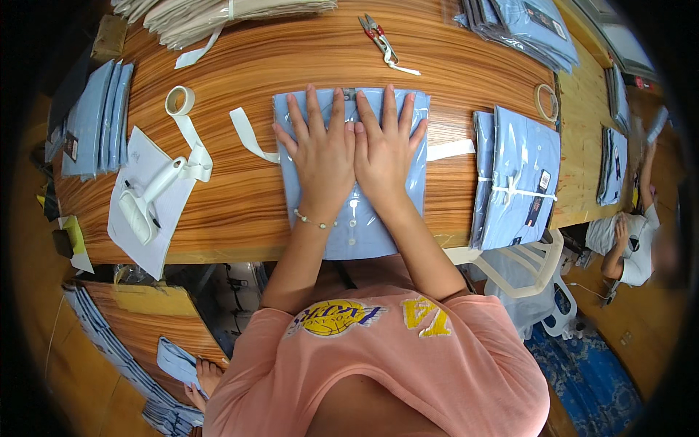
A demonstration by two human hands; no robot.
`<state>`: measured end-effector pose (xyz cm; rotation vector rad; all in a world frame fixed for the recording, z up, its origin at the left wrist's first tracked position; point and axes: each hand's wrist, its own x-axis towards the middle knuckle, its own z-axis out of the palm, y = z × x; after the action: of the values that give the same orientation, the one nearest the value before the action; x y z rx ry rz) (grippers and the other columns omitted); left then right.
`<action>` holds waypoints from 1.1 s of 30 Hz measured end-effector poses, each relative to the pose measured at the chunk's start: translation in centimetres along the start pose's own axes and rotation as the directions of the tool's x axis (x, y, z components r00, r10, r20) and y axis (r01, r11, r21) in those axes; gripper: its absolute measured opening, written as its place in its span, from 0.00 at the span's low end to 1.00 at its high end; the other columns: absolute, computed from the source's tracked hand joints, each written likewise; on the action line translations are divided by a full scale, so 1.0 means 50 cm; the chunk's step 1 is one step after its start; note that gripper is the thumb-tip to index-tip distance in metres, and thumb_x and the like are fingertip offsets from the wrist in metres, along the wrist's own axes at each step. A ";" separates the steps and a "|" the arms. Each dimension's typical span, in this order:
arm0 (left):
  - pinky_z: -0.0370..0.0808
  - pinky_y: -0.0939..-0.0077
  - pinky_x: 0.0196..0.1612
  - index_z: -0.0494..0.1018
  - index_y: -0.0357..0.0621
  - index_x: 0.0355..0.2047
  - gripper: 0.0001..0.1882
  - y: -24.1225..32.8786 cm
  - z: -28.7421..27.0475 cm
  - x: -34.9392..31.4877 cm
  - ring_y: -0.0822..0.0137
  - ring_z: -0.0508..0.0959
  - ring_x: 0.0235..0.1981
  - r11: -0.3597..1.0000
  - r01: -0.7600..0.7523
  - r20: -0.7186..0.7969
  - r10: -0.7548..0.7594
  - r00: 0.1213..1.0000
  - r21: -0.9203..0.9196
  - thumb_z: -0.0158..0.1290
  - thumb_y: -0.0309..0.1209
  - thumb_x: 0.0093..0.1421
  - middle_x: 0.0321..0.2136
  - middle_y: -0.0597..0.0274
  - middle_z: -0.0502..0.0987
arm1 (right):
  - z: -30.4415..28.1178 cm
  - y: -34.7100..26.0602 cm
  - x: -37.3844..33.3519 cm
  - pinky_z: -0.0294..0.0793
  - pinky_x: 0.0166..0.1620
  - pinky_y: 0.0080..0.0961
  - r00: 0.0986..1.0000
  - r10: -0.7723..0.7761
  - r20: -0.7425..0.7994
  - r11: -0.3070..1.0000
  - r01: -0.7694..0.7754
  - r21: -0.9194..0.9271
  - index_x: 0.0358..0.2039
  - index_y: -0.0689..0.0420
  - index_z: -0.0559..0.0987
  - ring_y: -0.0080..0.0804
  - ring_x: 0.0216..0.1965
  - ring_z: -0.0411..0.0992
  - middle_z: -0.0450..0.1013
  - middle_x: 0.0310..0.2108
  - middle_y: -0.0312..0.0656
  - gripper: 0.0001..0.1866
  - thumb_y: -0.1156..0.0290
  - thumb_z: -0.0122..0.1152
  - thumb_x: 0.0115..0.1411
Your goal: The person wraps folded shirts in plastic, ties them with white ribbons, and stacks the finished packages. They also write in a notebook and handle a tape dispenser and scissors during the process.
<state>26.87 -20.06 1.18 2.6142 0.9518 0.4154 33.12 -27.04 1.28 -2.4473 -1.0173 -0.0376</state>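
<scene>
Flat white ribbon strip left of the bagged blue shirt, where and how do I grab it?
Probably pinch the strip near its upper tip, left hand from the left: that tip sits clear of the shirt, whose edge meets the lower end.

Upper middle of the blue packaged shirt (368, 237): obscured by the left hand (318, 149) and right hand (384, 146). White strip (450, 150): concealed at the package (whether both visible ends form one length cannot be confirmed). Pale bundle (196, 23) and blue package stack (506, 18): cut off by the top edge. Marks on the white sheet (166, 222): too small to read. Co-worker (632, 247) at right: head blurred. Another person's hands (207, 379), lower left: arms largely hidden behind the pink shirt (451, 364).
</scene>
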 end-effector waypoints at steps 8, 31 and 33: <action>0.37 0.32 0.58 0.62 0.50 0.58 0.23 -0.003 -0.003 -0.001 0.42 0.45 0.64 0.999 -0.006 -0.047 0.004 0.999 -0.041 0.39 0.39 0.63 0.61 0.47 0.52 | 0.013 0.001 0.002 0.30 0.58 0.66 0.999 -0.007 -0.045 0.999 0.009 0.039 0.54 0.47 0.71 0.62 0.64 0.41 0.53 0.61 0.55 0.22 0.61 0.47 0.59; 0.45 0.55 0.63 0.49 0.34 0.61 0.31 -0.130 -0.058 -0.188 0.43 0.49 0.63 0.920 -0.057 -0.004 0.060 0.998 -0.387 0.45 0.33 0.60 0.61 0.34 0.47 | -0.141 0.082 -0.157 0.40 0.61 0.58 0.947 -0.224 0.229 0.974 0.210 0.086 0.57 0.44 0.67 0.46 0.66 0.44 0.52 0.63 0.46 0.23 0.58 0.50 0.60; 0.46 0.55 0.63 0.54 0.36 0.59 0.27 -0.147 -0.076 -0.165 0.43 0.50 0.62 0.890 -0.123 -0.160 0.058 0.985 -0.440 0.44 0.30 0.60 0.60 0.38 0.50 | -0.144 0.111 -0.130 0.51 0.57 0.54 0.976 -0.218 0.014 0.972 0.216 0.089 0.54 0.48 0.70 0.47 0.60 0.54 0.59 0.59 0.46 0.22 0.64 0.52 0.58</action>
<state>15.25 -19.41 0.39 2.2297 0.6743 0.7583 33.31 -37.87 3.91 -2.2540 -1.2663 -0.0359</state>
